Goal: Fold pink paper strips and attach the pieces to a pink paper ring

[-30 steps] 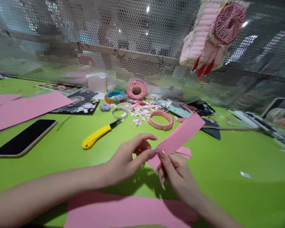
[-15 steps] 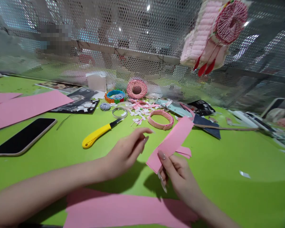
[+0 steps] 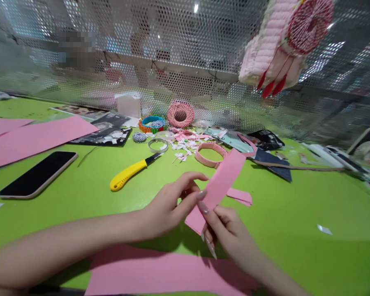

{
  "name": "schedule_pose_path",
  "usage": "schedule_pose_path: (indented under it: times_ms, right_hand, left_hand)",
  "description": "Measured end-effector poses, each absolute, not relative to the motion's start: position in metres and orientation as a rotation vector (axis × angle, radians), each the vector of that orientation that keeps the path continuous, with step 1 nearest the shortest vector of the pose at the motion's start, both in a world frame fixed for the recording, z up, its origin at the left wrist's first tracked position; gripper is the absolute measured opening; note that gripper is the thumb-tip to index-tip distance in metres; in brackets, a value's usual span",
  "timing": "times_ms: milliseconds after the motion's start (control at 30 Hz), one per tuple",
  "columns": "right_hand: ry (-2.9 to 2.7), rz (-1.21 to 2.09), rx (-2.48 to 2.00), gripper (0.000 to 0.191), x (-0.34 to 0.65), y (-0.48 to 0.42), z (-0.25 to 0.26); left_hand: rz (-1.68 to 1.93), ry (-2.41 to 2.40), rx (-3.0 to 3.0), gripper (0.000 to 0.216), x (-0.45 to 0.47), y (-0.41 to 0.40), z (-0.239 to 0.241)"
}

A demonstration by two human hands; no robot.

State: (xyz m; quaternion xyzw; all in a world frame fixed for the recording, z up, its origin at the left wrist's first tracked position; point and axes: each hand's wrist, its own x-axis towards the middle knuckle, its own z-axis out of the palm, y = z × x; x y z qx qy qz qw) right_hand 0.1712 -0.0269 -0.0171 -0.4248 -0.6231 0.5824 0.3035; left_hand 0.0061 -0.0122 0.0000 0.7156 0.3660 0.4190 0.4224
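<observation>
A pink paper strip (image 3: 223,176) slants over the green table, its upper end pointing away to the right. My right hand (image 3: 226,228) pinches its lower part, thumb on top and fingers beneath. At the strip's left edge, my left hand (image 3: 175,203) has its thumb on the face and its index fingertip reaching behind. Short pink strips (image 3: 240,196) lie on the table just past my right hand. Below both hands is a wide pink paper sheet (image 3: 160,271). A pink ring (image 3: 200,154), partly covered by the held strip, sits behind it.
A yellow utility knife (image 3: 129,174) with its blade out and a phone (image 3: 38,174) lie to the left. Paper scraps (image 3: 185,146), a tape roll (image 3: 158,145) and woven rings are at the back, before a perforated metal screen (image 3: 185,49). More pink sheets (image 3: 58,133) lie far left.
My left hand has moved right onto the strip's edge, where it was apart from it before. The strip has shifted slightly left and down with my right hand. The view has turned a little.
</observation>
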Motion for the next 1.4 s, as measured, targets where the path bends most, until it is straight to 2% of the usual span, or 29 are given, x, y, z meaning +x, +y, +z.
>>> schedule_pose_path:
  times_ms: [167, 300, 400, 600, 767, 967, 1100, 1200, 1400]
  right_hand:
    - [-1.641, 1.601, -1.123, 0.056, 0.171, -0.029, -0.015]
    - [-1.611, 1.601, -1.117, 0.056, 0.173, -0.03, -0.014]
    - [-1.59, 1.626, -1.119, 0.055, 0.173, -0.031, -0.014]
    - [-1.647, 1.641, -1.106, 0.055, 0.169, -0.033, -0.017]
    - [-1.672, 1.657, -1.124, 0.056, 0.167, -0.035, -0.019]
    - [-1.686, 1.598, -1.127, 0.056, 0.165, -0.038, -0.023]
    - [-1.66, 1.622, -1.117, 0.056, 0.164, -0.036, -0.026]
    - [-1.654, 1.647, -1.114, 0.053, 0.164, -0.036, -0.028]
    - [-1.654, 1.676, -1.1, 0.054, 0.162, -0.038, -0.027]
  left_hand:
    - [1.131, 0.978, 1.927, 0.021, 0.001, -0.009, -0.001]
    - [1.229, 1.011, 1.806, 0.018, -0.005, -0.001, 0.003]
    - [1.176, 0.96, 1.697, 0.017, -0.003, 0.0, 0.006]
    - [1.092, 0.842, 1.649, 0.027, 0.008, -0.013, 0.0]
    - [1.212, 0.84, 1.742, 0.022, 0.003, -0.01, -0.003]
    - [1.258, 0.932, 1.535, 0.015, -0.004, 0.006, -0.001]
    - [1.123, 0.899, 1.501, 0.026, 0.003, -0.001, -0.002]
    - [1.079, 0.889, 1.532, 0.032, 0.007, -0.008, -0.003]
    - [1.178, 0.915, 1.765, 0.023, 0.002, -0.007, -0.007]
